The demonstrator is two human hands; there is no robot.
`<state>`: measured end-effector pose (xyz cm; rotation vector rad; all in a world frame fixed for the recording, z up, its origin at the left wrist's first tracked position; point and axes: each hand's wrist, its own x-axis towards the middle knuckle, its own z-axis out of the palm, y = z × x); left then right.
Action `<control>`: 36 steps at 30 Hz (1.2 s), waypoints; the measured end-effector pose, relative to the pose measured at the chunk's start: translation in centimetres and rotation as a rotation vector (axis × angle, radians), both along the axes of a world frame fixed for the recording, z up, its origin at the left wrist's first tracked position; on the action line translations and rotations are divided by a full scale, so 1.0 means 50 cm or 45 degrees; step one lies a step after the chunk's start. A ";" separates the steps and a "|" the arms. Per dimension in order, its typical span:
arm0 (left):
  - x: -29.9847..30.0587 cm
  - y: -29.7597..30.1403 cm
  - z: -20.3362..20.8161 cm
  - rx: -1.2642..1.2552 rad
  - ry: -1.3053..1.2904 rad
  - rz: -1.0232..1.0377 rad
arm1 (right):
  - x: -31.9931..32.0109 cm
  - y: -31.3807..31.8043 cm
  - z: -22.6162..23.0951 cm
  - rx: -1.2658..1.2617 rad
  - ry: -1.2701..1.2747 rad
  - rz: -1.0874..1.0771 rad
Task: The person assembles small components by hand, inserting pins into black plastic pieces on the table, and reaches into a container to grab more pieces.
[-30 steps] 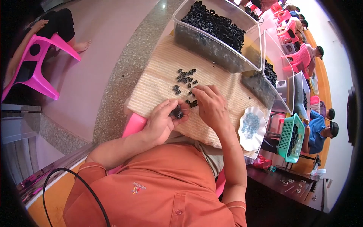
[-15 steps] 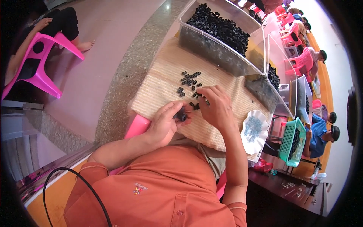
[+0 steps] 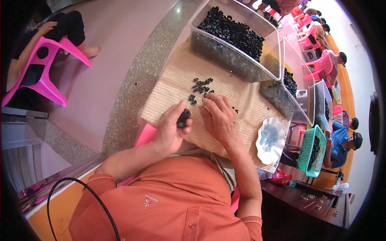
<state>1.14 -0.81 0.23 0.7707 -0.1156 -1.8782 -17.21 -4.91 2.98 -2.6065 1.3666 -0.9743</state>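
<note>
My left hand (image 3: 171,126) is closed round a smooth, rounded black piece (image 3: 183,119), held upright between thumb and fingers just over the near left of the cloth-covered table. To its right, my right hand (image 3: 222,120) lies low over the cloth, palm down, thumb apart from the bent fingers. Its fingertips reach the near edge of a scatter of small black plastic parts (image 3: 200,87). Some of these parts are hidden under that hand, and a few show beyond its right side. Whether its fingertips touch one cannot be made out.
Beige striped cloth (image 3: 173,84) covers the table. A clear bin (image 3: 225,46) heaped with black parts stands at the far side, with more bins to its right. A white scalloped dish (image 3: 274,156) of small bluish clear pieces lies right. Beyond are a green basket (image 3: 306,150) and other people.
My left hand has turned and risen slightly, bringing the black piece upright into plainer sight. My right hand has shifted left and nearer, now covering parts that showed before.
</note>
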 end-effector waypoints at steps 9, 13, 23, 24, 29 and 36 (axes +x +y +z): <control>0.009 -0.022 0.009 -0.041 -0.060 0.160 | 0.048 -0.024 -0.021 -0.007 0.299 0.159; 0.010 -0.030 -0.001 -0.097 -0.157 0.168 | 0.044 -0.044 -0.023 0.063 0.376 0.150; 0.008 -0.027 -0.003 -0.048 -0.178 0.170 | -0.033 -0.030 -0.020 -0.042 0.366 -0.134; 0.006 -0.028 -0.006 -0.052 -0.172 0.174 | -0.027 -0.035 -0.019 -0.081 0.354 -0.123; 0.016 -0.026 -0.018 -0.064 -0.179 0.184 | 0.060 -0.096 -0.022 -0.179 0.326 0.029; 0.008 -0.028 -0.008 -0.048 -0.189 0.144 | -0.001 -0.104 -0.033 -0.057 0.366 -0.023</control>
